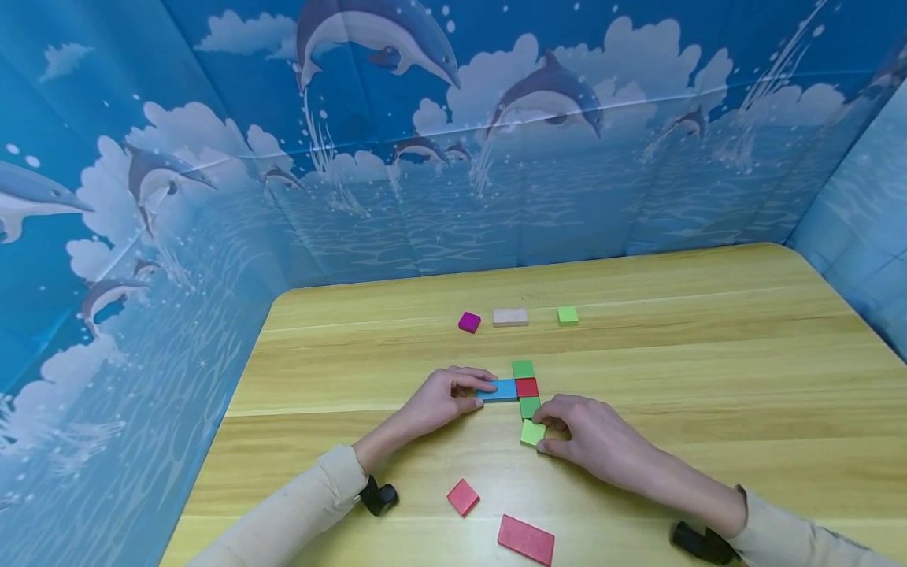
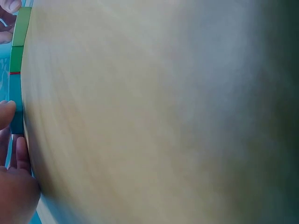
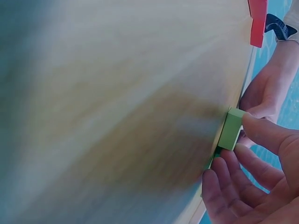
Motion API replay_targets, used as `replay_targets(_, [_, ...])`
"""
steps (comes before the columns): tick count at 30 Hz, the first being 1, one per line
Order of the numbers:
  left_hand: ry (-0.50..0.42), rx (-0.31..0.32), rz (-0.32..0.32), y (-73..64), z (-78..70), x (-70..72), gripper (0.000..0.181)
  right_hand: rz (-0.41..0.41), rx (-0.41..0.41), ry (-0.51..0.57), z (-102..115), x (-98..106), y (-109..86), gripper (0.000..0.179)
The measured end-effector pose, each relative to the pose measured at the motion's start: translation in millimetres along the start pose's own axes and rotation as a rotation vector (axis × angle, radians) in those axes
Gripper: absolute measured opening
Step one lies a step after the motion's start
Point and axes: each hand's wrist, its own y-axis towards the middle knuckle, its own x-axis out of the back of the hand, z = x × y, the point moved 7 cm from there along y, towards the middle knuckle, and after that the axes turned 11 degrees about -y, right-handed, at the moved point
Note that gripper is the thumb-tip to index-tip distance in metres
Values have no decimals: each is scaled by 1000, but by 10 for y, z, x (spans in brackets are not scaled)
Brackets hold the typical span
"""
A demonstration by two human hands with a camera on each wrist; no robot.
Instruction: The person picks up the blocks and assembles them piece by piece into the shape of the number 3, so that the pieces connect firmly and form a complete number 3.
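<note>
My left hand [image 1: 448,396] holds the left end of a long blue block [image 1: 504,390], thumb on the near side and fingers over the far side. The blue block's right end meets a small red block [image 1: 527,387], which sits in a column between two green blocks, one behind [image 1: 523,368] and one in front [image 1: 530,407]. Between thumb and fingers, my right hand [image 1: 598,437] pinches a light green block [image 1: 533,432] at the column's near end, slightly turned. The right wrist view shows the thumb on one face of that light green block [image 3: 231,129].
Toward the back of the wooden table [image 1: 708,339] lie a purple block [image 1: 469,322], a pale grey block [image 1: 510,317] and another light green block [image 1: 567,316]. Nearer me are a pinkish-red square block [image 1: 464,498] and a longer red block [image 1: 527,539]. A dolphin-print curtain [image 1: 453,213] surrounds the table.
</note>
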Motion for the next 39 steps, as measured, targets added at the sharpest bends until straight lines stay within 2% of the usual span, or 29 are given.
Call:
replay_targets(23, [2,6,-1,0,14,9,28,-2,-11,9,0,-3,16,24])
replay_targets(33, [4,8,0,-8,15,10,28,4,-74,62,-116,119,86,25])
replay_targets(39, [2,0,5,-4,0,0,28,-25,-37,69,-124,171,162,28])
